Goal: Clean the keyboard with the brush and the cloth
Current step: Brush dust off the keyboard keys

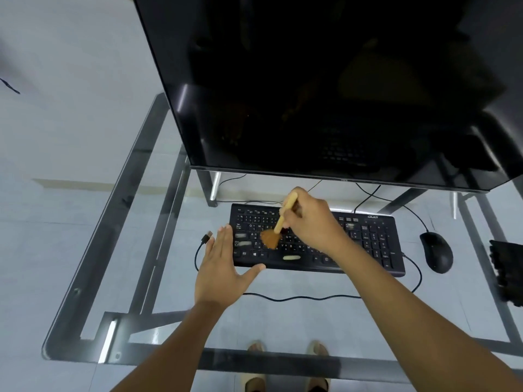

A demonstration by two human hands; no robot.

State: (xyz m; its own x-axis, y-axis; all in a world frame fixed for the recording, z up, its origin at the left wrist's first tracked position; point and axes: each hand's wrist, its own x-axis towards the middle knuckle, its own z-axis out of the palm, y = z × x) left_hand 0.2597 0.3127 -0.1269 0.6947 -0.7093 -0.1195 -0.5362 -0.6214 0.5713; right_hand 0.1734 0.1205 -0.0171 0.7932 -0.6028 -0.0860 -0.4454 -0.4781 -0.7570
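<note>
A black keyboard [365, 241] lies on the glass desk below the monitor. My right hand [314, 222] grips the pale wooden handle of a brush [278, 224]. Its brown bristles rest on the keys in the keyboard's left half. My left hand [223, 267] lies flat with fingers apart at the keyboard's left front corner, the thumb touching the front edge. Pale smudges show on a few keys at the left and on the space bar. No cloth is in sight.
A large dark monitor [325, 89] overhangs the desk's back. A black mouse [435, 251] sits right of the keyboard, a dark object [508, 270] beyond it. A loose USB plug [207, 236] and cable [300, 298] lie near my left hand. The glass desk's [119, 210] metal frame shows.
</note>
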